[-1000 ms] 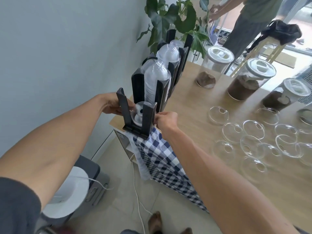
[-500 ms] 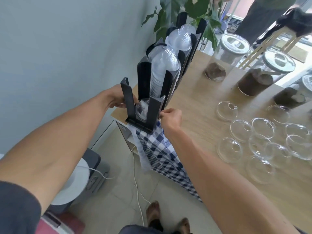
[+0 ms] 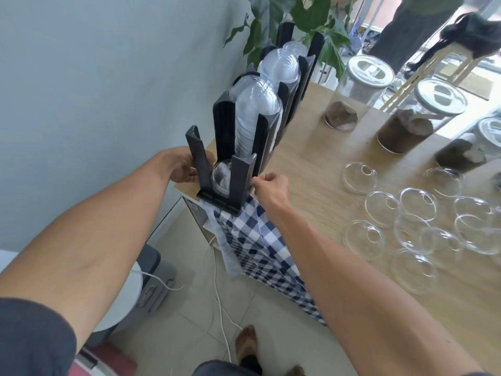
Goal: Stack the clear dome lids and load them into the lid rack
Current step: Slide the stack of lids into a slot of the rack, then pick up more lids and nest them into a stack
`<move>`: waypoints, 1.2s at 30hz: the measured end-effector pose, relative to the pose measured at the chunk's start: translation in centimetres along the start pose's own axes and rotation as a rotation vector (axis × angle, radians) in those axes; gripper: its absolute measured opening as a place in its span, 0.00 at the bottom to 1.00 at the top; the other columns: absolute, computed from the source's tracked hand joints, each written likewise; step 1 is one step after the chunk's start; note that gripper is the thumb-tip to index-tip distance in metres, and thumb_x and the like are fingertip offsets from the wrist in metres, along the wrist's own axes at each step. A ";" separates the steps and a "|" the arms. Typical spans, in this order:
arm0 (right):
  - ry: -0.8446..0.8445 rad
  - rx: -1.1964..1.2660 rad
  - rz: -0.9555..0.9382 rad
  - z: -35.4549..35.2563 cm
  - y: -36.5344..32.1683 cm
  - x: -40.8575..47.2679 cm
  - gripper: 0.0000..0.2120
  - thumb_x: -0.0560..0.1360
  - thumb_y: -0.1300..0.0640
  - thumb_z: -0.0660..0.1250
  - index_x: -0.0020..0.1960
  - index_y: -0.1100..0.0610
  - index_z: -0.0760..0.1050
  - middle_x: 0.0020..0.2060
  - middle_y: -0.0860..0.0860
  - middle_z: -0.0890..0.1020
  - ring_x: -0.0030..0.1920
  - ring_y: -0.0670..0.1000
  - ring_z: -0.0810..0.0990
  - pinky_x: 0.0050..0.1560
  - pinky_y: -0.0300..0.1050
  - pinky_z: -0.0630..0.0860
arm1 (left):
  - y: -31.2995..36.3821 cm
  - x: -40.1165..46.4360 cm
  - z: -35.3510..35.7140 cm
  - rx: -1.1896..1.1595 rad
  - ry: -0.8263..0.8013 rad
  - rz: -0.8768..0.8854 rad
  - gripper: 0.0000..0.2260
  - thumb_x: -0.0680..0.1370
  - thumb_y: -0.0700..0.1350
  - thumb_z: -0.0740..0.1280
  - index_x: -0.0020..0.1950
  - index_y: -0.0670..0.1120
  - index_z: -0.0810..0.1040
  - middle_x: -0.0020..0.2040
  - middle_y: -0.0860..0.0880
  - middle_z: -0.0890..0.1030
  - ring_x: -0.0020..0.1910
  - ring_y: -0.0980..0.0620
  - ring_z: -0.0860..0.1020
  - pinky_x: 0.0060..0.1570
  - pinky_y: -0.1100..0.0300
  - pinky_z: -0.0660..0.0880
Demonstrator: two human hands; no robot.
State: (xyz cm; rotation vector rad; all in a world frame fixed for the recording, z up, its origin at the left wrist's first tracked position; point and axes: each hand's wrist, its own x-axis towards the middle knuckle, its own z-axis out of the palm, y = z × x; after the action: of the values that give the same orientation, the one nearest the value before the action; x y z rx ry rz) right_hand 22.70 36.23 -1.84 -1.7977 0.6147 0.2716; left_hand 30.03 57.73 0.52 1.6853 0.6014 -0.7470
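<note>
While both hands work at the near end of the black lid rack (image 3: 222,169), the nearest slot holds only a lid or two (image 3: 221,178) at its bottom, domed side showing between the uprights. The left hand (image 3: 180,165) sits behind the left upright with its fingers curled toward the post, probably to steady the rack at the table's corner; whether it truly grips the post I cannot tell, since the upright hides the fingertips. The right hand (image 3: 269,185) is just beside the right upright, its thumb and fingers pinched together at the post's outer edge, seemingly nudging the lid square so it seats flat. Whether anything is caught in that pinch is not clear.

Behind this slot, two further slots carry tall stacks of lids (image 3: 256,118), so the near one looks like the slot being filled. Well apart on the wooden table (image 3: 311,164), many loose dome lids (image 3: 406,229) lie scattered, some overlapping, dome up. Most of the stacking appears yet to be done.
</note>
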 end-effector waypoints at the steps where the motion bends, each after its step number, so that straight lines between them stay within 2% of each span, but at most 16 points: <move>1: -0.009 -0.047 -0.056 -0.6 0.1 -0.4 0.03 0.76 0.63 0.69 0.49 0.59 0.79 0.42 0.53 0.82 0.35 0.49 0.78 0.26 0.35 0.74 | -0.3 -0.4 0.4 -0.056 0.049 0.050 0.02 0.76 0.37 0.70 0.46 0.42 0.81 0.45 0.45 0.83 0.44 0.49 0.81 0.42 0.58 0.80; 3: -0.035 -0.170 -0.190 -1.9 0.8 -0.9 0.10 0.80 0.62 0.66 0.60 0.60 0.79 0.50 0.52 0.83 0.46 0.51 0.82 0.40 0.35 0.78 | -1.4 -0.9 1.1 -0.144 0.209 0.174 0.05 0.78 0.36 0.65 0.46 0.42 0.80 0.43 0.45 0.81 0.41 0.49 0.79 0.46 0.56 0.80; 5: -0.072 -0.324 -0.297 -3.2 1.7 -1.6 0.19 0.82 0.60 0.64 0.71 0.62 0.74 0.63 0.56 0.82 0.62 0.55 0.80 0.62 0.46 0.78 | -3.1 -1.4 1.3 -0.134 0.366 0.248 0.09 0.77 0.34 0.61 0.45 0.43 0.80 0.44 0.44 0.81 0.41 0.47 0.79 0.44 0.54 0.76; 7: -0.116 -0.461 -0.347 -4.4 2.6 -2.1 0.24 0.82 0.60 0.64 0.77 0.61 0.68 0.72 0.58 0.76 0.70 0.57 0.76 0.71 0.53 0.74 | -5.3 -1.5 1.0 -0.081 0.469 0.246 0.13 0.75 0.36 0.61 0.52 0.45 0.83 0.53 0.43 0.85 0.52 0.42 0.83 0.50 0.53 0.78; 8: -0.133 -0.501 -0.360 -5.1 3.0 -2.5 0.25 0.82 0.60 0.63 0.78 0.61 0.66 0.74 0.58 0.75 0.71 0.58 0.75 0.72 0.55 0.73 | -6.6 -1.7 0.9 -0.056 0.516 0.235 0.16 0.74 0.37 0.61 0.57 0.46 0.83 0.58 0.43 0.84 0.59 0.40 0.82 0.57 0.50 0.79; 10: -0.154 -0.528 -0.377 -6.6 3.6 -3.5 0.25 0.82 0.60 0.63 0.79 0.61 0.65 0.75 0.59 0.74 0.71 0.58 0.75 0.71 0.55 0.74 | -8.7 -3.3 1.8 -0.010 0.593 0.236 0.18 0.75 0.38 0.63 0.62 0.46 0.82 0.60 0.41 0.83 0.62 0.38 0.81 0.62 0.45 0.78; 14: -0.168 -0.554 -0.384 -10.5 6.0 -5.7 0.26 0.82 0.61 0.61 0.79 0.62 0.65 0.75 0.59 0.73 0.70 0.59 0.76 0.67 0.50 0.73 | -10.9 -9.9 8.2 0.119 0.590 0.276 0.10 0.76 0.36 0.62 0.48 0.49 0.79 0.51 0.40 0.82 0.54 0.35 0.80 0.52 0.48 0.78; 16: -0.166 -0.559 -0.387 -12.7 7.6 -6.8 0.26 0.81 0.61 0.61 0.79 0.61 0.65 0.75 0.59 0.73 0.70 0.59 0.75 0.68 0.51 0.73 | -12.0 -12.0 11.7 0.182 0.570 0.298 0.07 0.74 0.37 0.62 0.42 0.49 0.75 0.45 0.37 0.78 0.46 0.34 0.77 0.44 0.52 0.71; 18: -0.155 -0.559 -0.399 -15.1 9.1 -7.9 0.26 0.81 0.60 0.61 0.79 0.61 0.66 0.75 0.59 0.73 0.71 0.59 0.74 0.71 0.53 0.72 | -12.6 -13.6 15.4 0.215 0.543 0.326 0.07 0.72 0.40 0.62 0.39 0.52 0.73 0.42 0.43 0.73 0.42 0.41 0.73 0.42 0.53 0.69; 20: -0.138 -0.562 -0.413 -17.5 10.6 -8.8 0.25 0.81 0.60 0.62 0.78 0.61 0.66 0.74 0.59 0.73 0.72 0.59 0.73 0.72 0.55 0.72 | -12.9 -14.9 19.1 0.255 0.513 0.340 0.09 0.75 0.39 0.63 0.46 0.53 0.78 0.48 0.48 0.75 0.49 0.42 0.76 0.51 0.50 0.75; 21: -0.130 -0.565 -0.420 -18.8 11.3 -9.3 0.25 0.81 0.60 0.62 0.78 0.61 0.67 0.75 0.59 0.73 0.73 0.58 0.73 0.72 0.55 0.72 | -13.0 -15.2 20.9 0.278 0.492 0.337 0.12 0.78 0.39 0.63 0.57 0.50 0.81 0.52 0.48 0.77 0.52 0.42 0.77 0.55 0.50 0.76; 23: -0.120 -0.568 -0.430 -21.2 12.7 -10.1 0.25 0.82 0.61 0.62 0.78 0.61 0.67 0.75 0.59 0.72 0.73 0.59 0.73 0.73 0.55 0.71 | -13.0 -15.7 24.4 0.303 0.455 0.348 0.19 0.80 0.39 0.63 0.71 0.44 0.76 0.56 0.47 0.80 0.49 0.45 0.79 0.52 0.52 0.76; 26: -0.100 -0.562 -0.445 -24.6 14.8 -11.0 0.25 0.82 0.61 0.62 0.78 0.61 0.67 0.76 0.59 0.71 0.74 0.59 0.72 0.73 0.54 0.70 | -12.8 -16.4 29.1 0.345 0.410 0.379 0.21 0.80 0.38 0.63 0.74 0.43 0.73 0.57 0.48 0.81 0.48 0.43 0.81 0.49 0.52 0.78; 29: -0.072 -0.546 -0.449 -27.6 16.7 -11.6 0.25 0.82 0.61 0.61 0.78 0.60 0.66 0.76 0.57 0.71 0.74 0.58 0.71 0.73 0.55 0.69 | -12.7 -17.1 33.2 0.413 0.367 0.410 0.22 0.80 0.38 0.64 0.76 0.43 0.71 0.46 0.54 0.77 0.47 0.47 0.79 0.52 0.50 0.79; 34: 0.060 -0.560 -0.463 -31.4 19.1 -11.9 0.23 0.82 0.60 0.62 0.76 0.60 0.69 0.73 0.56 0.72 0.72 0.59 0.71 0.70 0.52 0.69 | -11.9 -17.2 37.9 0.492 0.303 0.518 0.29 0.78 0.49 0.68 0.78 0.48 0.68 0.63 0.48 0.79 0.42 0.53 0.76 0.47 0.56 0.74; 36: 0.143 -0.587 -0.480 -32.3 19.8 -11.7 0.21 0.81 0.60 0.64 0.74 0.60 0.71 0.72 0.57 0.71 0.72 0.60 0.69 0.68 0.52 0.68 | -11.5 -16.9 39.0 0.550 0.243 0.549 0.34 0.74 0.55 0.69 0.80 0.50 0.66 0.69 0.46 0.78 0.55 0.47 0.81 0.57 0.51 0.78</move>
State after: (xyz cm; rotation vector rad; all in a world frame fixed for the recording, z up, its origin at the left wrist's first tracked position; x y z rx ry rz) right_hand -1.63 4.91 -2.31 -2.4816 0.1843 -0.0137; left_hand 3.96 22.32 -0.55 2.3347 0.0650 -0.3170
